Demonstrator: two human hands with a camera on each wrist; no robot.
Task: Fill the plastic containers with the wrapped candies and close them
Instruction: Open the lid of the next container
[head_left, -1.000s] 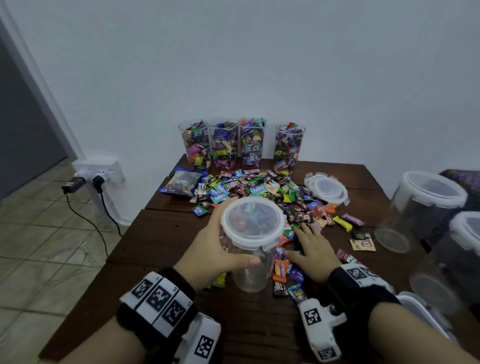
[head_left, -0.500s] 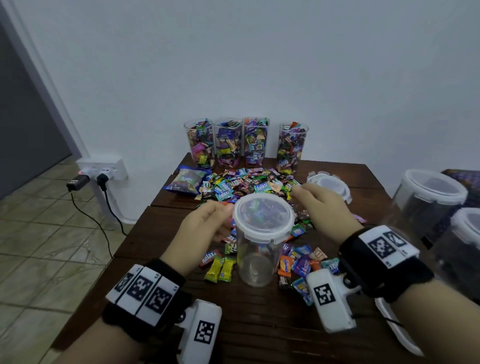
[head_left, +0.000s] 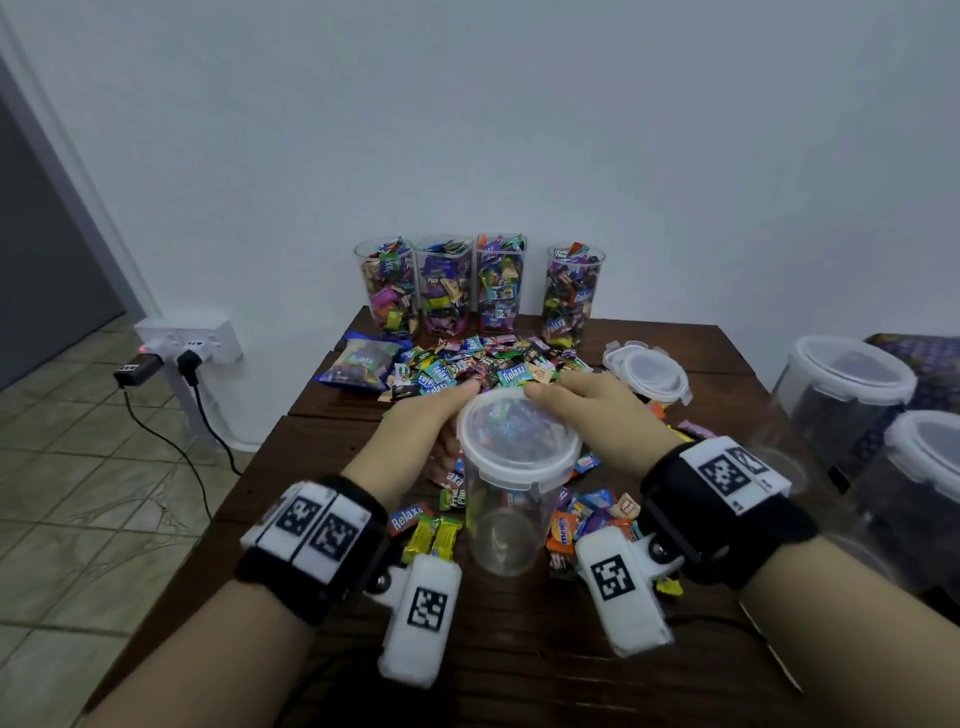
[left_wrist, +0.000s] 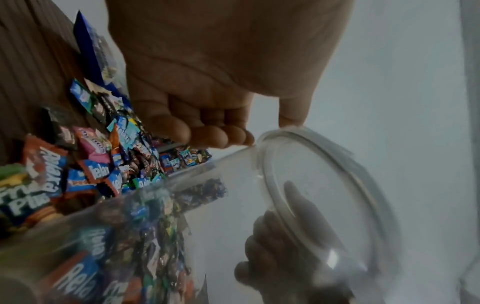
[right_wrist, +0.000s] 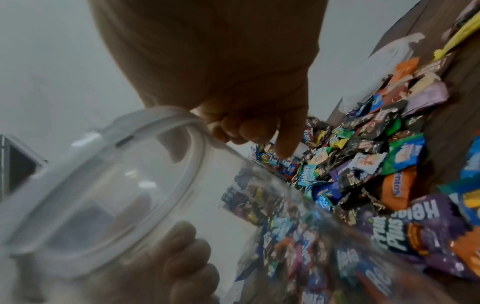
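From the head view, a dark wooden table (head_left: 519, 675) stands against a white wall (head_left: 519, 130), its near planks bare. The clear plastic container (head_left: 506, 499) stands upright, lidded, amid wrapped candies (head_left: 467, 369). Left hand (head_left: 421, 426) and right hand (head_left: 597, 415) grasp its white lid (head_left: 519, 441). At the left wrist, curled fingers (left_wrist: 207, 133) clutch the rim. At the right wrist, fingers (right_wrist: 246, 127) likewise curl onto it.
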